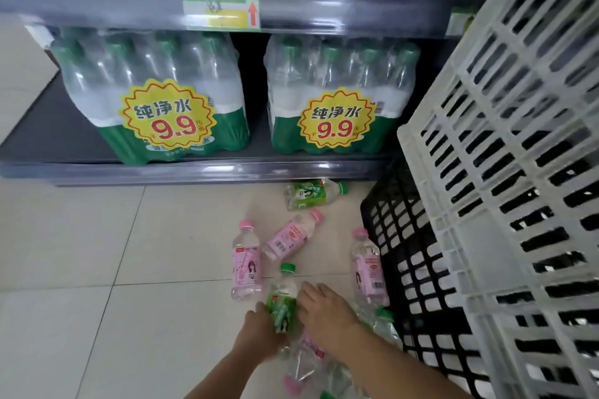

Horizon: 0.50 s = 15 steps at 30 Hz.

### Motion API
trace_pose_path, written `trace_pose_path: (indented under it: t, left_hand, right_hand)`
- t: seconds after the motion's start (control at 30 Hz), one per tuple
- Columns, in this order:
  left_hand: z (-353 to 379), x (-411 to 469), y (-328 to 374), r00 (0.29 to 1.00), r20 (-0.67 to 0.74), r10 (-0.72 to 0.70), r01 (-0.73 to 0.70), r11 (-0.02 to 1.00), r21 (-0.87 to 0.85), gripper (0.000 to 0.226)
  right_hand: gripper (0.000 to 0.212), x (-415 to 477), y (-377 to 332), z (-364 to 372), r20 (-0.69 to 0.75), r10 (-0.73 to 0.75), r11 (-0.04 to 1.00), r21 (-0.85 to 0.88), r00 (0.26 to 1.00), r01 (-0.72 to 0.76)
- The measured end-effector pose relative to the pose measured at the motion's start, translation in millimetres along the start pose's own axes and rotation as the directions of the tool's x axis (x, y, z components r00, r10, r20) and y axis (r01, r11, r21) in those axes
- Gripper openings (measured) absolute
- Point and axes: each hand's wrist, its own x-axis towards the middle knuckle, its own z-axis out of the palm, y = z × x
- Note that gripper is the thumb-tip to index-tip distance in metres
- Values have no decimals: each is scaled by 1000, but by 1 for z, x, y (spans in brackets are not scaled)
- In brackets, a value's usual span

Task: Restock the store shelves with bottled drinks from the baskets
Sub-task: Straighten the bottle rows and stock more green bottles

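Observation:
Loose drink bottles lie on the tiled floor in front of the bottom shelf (194, 168). My left hand (259, 329) grips the lower part of a green-capped, green-labelled bottle (282, 293). My right hand (324, 304) lies against the bottle's right side with its fingers fairly straight. Pink-capped bottles lie at the left (246, 264), the middle (291, 236) and the right (368, 269). Another green bottle (311, 194) lies by the shelf base. Several more bottles (301, 363) are piled under my forearms.
A white slatted basket (502, 172) is tipped up at the right, over a black basket (415, 269). The bottom shelf carries two shrink-wrapped water packs (155, 100) (337, 97) with 9.9 price stickers. Green cartons stand on the shelf above. Bare floor tiles spread to the left.

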Motion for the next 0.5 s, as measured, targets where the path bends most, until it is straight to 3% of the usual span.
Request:
trace_pose_path:
  t: [0.13, 0.27, 0.4, 0.5]
  left_hand:
    - [-1, 2, -5, 994, 107, -2, 12, 996, -92, 73]
    - [-17, -6, -7, 984, 177, 1, 41, 971, -236, 47]
    - [-42, -21, -12, 970, 236, 56, 40, 922, -385, 39]
    - [-68, -42, -6, 972, 202, 124, -17, 886, -463, 46]
  right_hand:
    - [36, 1, -3, -4, 124, -89, 985, -135, 988, 106]
    - [33, 3, -10, -10, 184, -101, 951, -272, 978, 149]
    - [37, -3, 0, -32, 258, 2, 1000, 15, 966, -6]
    - [43, -19, 26, -60, 225, 168, 952, 217, 960, -218]
